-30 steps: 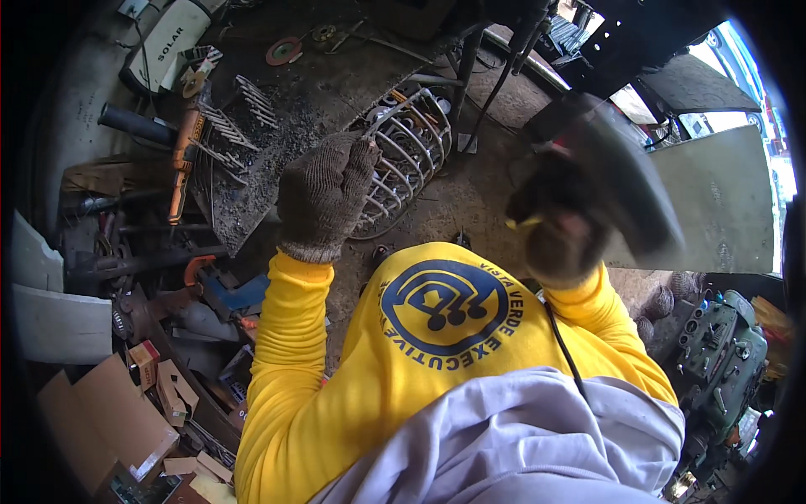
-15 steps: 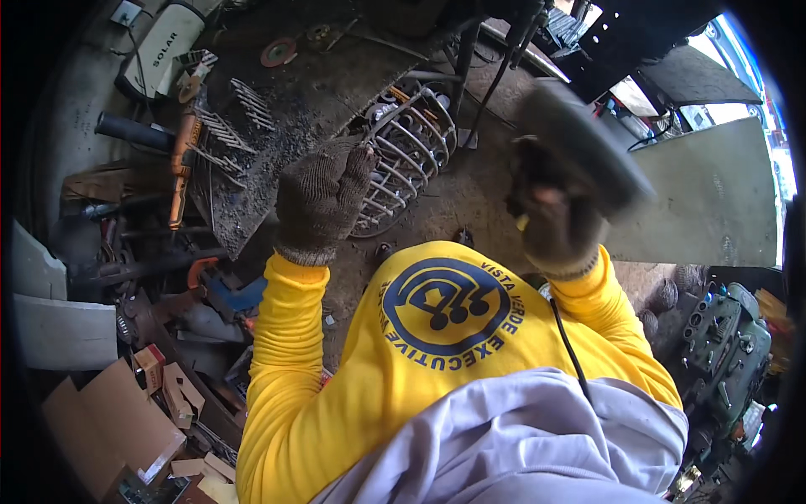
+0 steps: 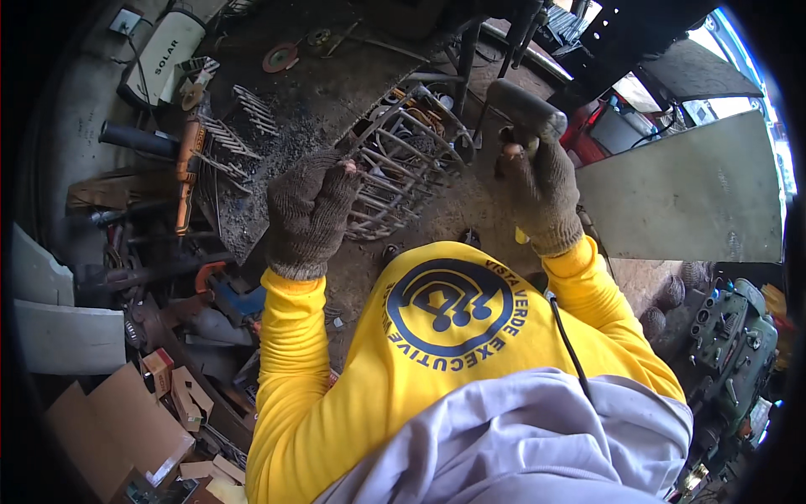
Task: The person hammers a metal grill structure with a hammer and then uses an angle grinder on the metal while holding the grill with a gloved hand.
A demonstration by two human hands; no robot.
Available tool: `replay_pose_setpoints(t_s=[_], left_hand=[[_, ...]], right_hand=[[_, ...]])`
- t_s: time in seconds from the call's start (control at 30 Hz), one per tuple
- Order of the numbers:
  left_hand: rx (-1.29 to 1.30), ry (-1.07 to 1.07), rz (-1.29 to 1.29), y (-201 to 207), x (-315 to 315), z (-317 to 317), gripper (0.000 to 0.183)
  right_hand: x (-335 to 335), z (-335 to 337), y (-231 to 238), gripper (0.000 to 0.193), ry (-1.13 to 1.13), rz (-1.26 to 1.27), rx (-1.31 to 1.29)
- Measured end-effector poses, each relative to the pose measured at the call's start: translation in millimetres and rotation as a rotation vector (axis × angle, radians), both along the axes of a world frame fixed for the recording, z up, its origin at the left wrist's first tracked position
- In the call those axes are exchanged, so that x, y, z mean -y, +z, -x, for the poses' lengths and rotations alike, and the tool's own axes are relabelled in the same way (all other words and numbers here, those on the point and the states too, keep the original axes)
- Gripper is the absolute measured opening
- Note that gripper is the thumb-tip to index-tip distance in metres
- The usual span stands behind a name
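My left hand (image 3: 306, 210), in a brown knit glove, is closed on the near left edge of a rack of welded metal rods (image 3: 401, 172). The rack's curved bars slant away beyond my fingers, and small loose parts show through and behind it. To its right my right hand (image 3: 544, 193), gloved the same way, is wrapped round the handle of a hammer. A thick, dark, blocky hammer head (image 3: 525, 109) sits above the fist, apart from the rack. Most of the handle is hidden in the glove.
An orange angle grinder (image 3: 189, 160) lies left, beside short ribbed rods (image 3: 254, 109) and a gritty dark plate (image 3: 294, 109) with a reddish disc (image 3: 280, 57) on it. A large metal sheet (image 3: 684, 197) stands right. Below it is a green machine (image 3: 730, 349); cardboard (image 3: 117, 428) lies lower left.
The hammer, blurred and tilted down to the right before, is now further left and nearly still. My right hand has turned upright with it. The rack has tilted slightly in my left hand.
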State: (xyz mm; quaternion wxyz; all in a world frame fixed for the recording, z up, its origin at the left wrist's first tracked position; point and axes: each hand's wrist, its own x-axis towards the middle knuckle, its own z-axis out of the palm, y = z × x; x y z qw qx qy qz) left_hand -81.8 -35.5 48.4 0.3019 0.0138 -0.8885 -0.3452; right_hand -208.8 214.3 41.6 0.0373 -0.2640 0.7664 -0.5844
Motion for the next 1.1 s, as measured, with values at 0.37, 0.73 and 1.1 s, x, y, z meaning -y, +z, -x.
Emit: replay_pose_setpoints(t_s=[0.37, 0.73, 1.1], left_hand=[[0.169, 0.028, -0.325, -0.7, -22.5, 8.2, 0.023], [0.089, 0.17, 0.093, -17.7, -46.6, 38.5, 0.024], [0.089, 0.22, 0.333, -15.9, -49.2, 50.0, 0.023]], right_hand=[[5.5, -13.8, -52.1, 0.037, -0.03, 0.257, 0.158], [-14.3, 6.9, -34.8, 0.039, -0.004, 0.069, -0.331], [-15.7, -15.1, -14.6, 0.039, -0.004, -0.441, -0.209]])
